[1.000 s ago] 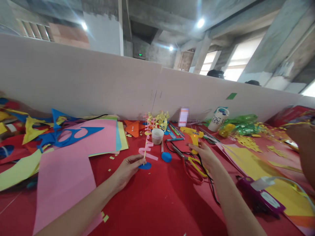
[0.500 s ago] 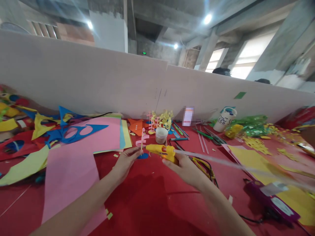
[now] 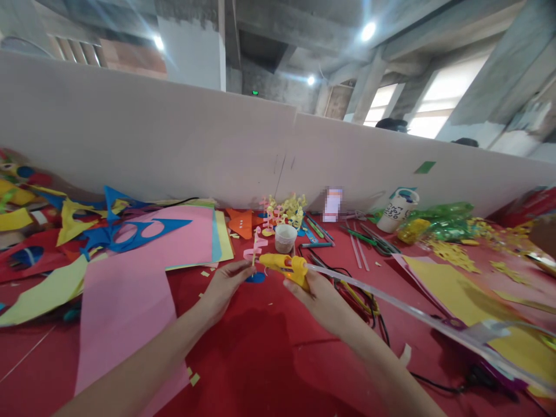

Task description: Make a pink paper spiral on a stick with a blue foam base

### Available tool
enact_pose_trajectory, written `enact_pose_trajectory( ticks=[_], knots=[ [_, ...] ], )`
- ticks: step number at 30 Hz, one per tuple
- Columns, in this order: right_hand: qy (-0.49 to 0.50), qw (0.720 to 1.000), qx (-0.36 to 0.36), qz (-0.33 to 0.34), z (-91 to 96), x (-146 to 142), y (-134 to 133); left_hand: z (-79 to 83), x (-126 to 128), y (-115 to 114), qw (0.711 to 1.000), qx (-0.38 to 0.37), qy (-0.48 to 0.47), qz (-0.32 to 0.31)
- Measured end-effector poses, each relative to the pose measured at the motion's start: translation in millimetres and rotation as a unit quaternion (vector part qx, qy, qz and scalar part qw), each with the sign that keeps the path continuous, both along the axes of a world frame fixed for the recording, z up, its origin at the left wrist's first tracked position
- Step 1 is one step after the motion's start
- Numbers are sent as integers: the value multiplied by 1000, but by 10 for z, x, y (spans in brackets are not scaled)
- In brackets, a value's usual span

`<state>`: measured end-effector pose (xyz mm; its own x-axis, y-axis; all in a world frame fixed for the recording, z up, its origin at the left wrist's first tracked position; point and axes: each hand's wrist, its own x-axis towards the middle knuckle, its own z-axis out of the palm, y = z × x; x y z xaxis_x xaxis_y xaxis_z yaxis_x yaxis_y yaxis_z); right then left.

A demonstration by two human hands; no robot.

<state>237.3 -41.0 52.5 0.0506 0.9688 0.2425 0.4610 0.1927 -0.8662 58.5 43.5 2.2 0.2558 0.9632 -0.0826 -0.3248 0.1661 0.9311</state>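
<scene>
My left hand (image 3: 226, 288) pinches a thin pale stem wound with a curled pink paper strip (image 3: 256, 246). The stem stands roughly upright, just above or on a blue disc (image 3: 255, 278); I cannot tell if it touches the disc. In my right hand (image 3: 320, 302) is a yellow glue gun (image 3: 284, 263), gripped round the handle. Its nozzle points left and meets the stem or lies very close to it. A long clear glue stick (image 3: 386, 296) sticks out of the gun's back toward the lower right. Behind the nozzle sits a small white cup (image 3: 285, 238).
Pink paper sheets (image 3: 125, 324) and blue cut scraps (image 3: 143, 229) cover the left side. Yellow and pink paper curls (image 3: 289, 211) stand behind the cup. Scissors (image 3: 377, 242), a marked white cup (image 3: 397, 209) and yellow sheets (image 3: 452, 289) lie right. A white partition (image 3: 195, 145) rises behind.
The pink curl and stem have shifted slightly right, with the nozzle following. The glue stick's rear end has swung downward, across the purple device at right.
</scene>
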Motion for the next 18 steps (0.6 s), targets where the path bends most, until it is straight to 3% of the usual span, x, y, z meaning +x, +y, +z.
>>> enact_pose_trajectory(
  ticks=[7, 18],
  knots=[
    [-50, 998, 21, 18, 0, 20, -10, -54, -17, 12, 999, 22, 37, -27],
    [-140, 990, -6, 29, 51, 25, -49, -65, -14, 25, 999, 22, 45, -19]
  ],
)
